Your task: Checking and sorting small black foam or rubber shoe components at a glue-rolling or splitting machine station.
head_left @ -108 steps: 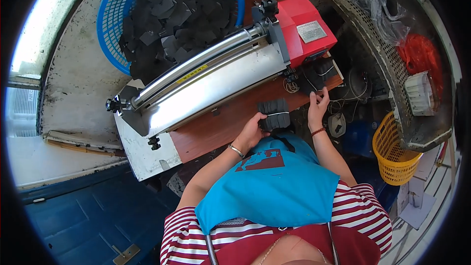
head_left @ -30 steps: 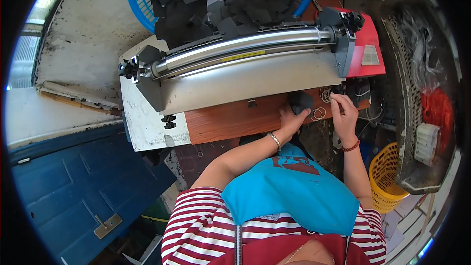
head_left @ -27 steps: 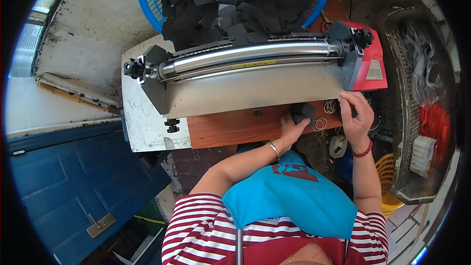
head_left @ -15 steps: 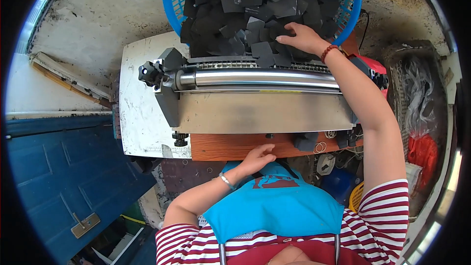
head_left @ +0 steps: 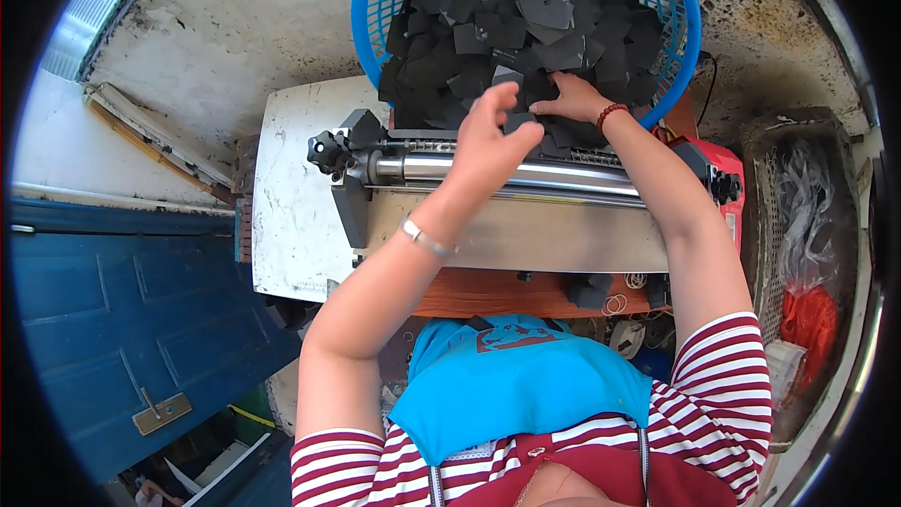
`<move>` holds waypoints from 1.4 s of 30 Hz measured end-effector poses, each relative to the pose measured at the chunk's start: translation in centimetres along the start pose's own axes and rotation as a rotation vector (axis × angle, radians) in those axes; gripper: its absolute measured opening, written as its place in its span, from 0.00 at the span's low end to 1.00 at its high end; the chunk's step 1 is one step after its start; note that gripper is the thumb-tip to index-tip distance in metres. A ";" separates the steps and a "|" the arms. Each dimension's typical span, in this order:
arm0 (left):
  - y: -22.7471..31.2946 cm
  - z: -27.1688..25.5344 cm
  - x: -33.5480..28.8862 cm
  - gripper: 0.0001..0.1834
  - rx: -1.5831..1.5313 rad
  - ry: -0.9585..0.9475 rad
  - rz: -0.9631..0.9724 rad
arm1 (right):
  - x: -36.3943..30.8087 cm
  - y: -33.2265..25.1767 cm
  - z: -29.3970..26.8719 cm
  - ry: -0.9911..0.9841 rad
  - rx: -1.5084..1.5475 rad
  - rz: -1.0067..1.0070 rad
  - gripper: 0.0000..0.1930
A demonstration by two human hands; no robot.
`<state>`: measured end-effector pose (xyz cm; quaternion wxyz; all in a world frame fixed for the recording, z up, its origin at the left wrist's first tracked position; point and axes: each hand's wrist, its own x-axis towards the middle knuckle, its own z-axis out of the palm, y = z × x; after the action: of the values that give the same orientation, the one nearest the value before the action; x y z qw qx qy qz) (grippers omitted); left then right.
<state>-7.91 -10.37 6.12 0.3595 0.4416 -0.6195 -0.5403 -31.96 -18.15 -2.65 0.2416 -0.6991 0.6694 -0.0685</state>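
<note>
A heap of thin black square pieces (head_left: 511, 23) fills a blue plastic basket (head_left: 693, 33) behind a roller machine. My right hand (head_left: 574, 99) lies at the heap's near right side, thumb and forefinger apart, touching the pieces; some fingertips are hard to see. Over the machine's shiny metal roller (head_left: 427, 167) I hold my left hand (head_left: 490, 143) raised, slightly blurred, with its thumb spread from the bent fingers. Nothing shows in its grasp. Several black pieces lie close beyond it, along the machine's far edge. My left forearm crosses the machine's beige front plate (head_left: 554, 235).
A black knob (head_left: 328, 152) sticks out at the machine's left end; a red housing (head_left: 723, 190) closes its right end. The white tabletop (head_left: 291, 197) reaches left toward a blue door (head_left: 103, 319). Clear plastic and a red bag (head_left: 809, 324) lie at right.
My left hand has risen from the table's near edge to above the roller. My right hand stays by the heap, its fingers now lower against the pieces. The view has shifted slightly.
</note>
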 end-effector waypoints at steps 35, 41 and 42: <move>1.7 -0.3 21.0 0.23 0.012 0.460 0.241 | 5.6 -6.5 -12.3 0.590 -0.327 -0.472 0.09; 3.4 -1.9 25.3 0.22 0.143 0.538 0.463 | 9.1 -6.4 -15.7 0.728 -0.312 -0.456 0.14; 3.4 -2.2 25.6 0.22 0.224 0.548 0.506 | 9.6 -6.0 -15.9 0.759 -0.293 -0.461 0.17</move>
<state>-15.40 -35.06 8.99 0.5832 0.4394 -0.6449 -0.2257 -32.26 -31.47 11.65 -0.1431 -0.7820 0.5402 -0.2760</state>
